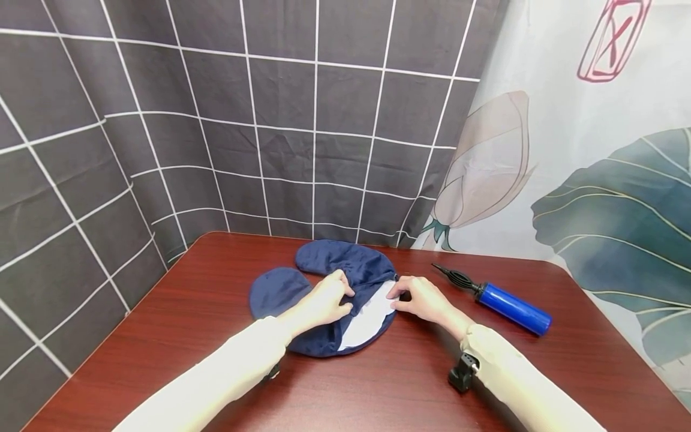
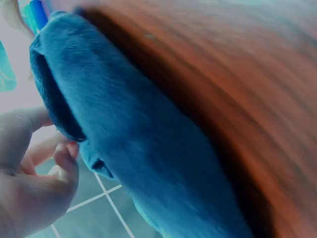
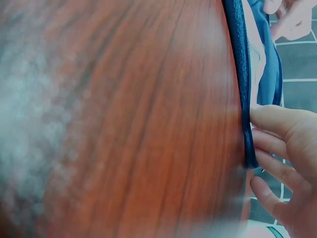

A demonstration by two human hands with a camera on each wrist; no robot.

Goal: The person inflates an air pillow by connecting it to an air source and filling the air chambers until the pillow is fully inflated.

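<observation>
A navy, plush U-shaped neck pillow (image 1: pixel 281 288) lies on the table with its curved end towards the right. Its cover gapes along that end, baring a white inner layer (image 1: pixel 363 324). My left hand (image 1: pixel 326 297) is over the middle of the pillow, pinching the navy cloth beside the opening; in the left wrist view its bent fingers (image 2: pixel 64 153) meet the cloth edge. At the right end, my right hand (image 1: pixel 423 298) pinches the white layer near the rim. Seen from the right wrist, the thumb (image 3: pixel 270 119) lies against the navy edge (image 3: pixel 242 74).
A blue hand pump (image 1: pixel 515 309) with a black nozzle lies on the reddish-brown wooden table (image 1: pixel 216 300), right of the pillow. A dark gridded cloth (image 1: pixel 281 150) hangs behind the table, with a leaf-print cloth (image 1: pixel 610 222) at the right.
</observation>
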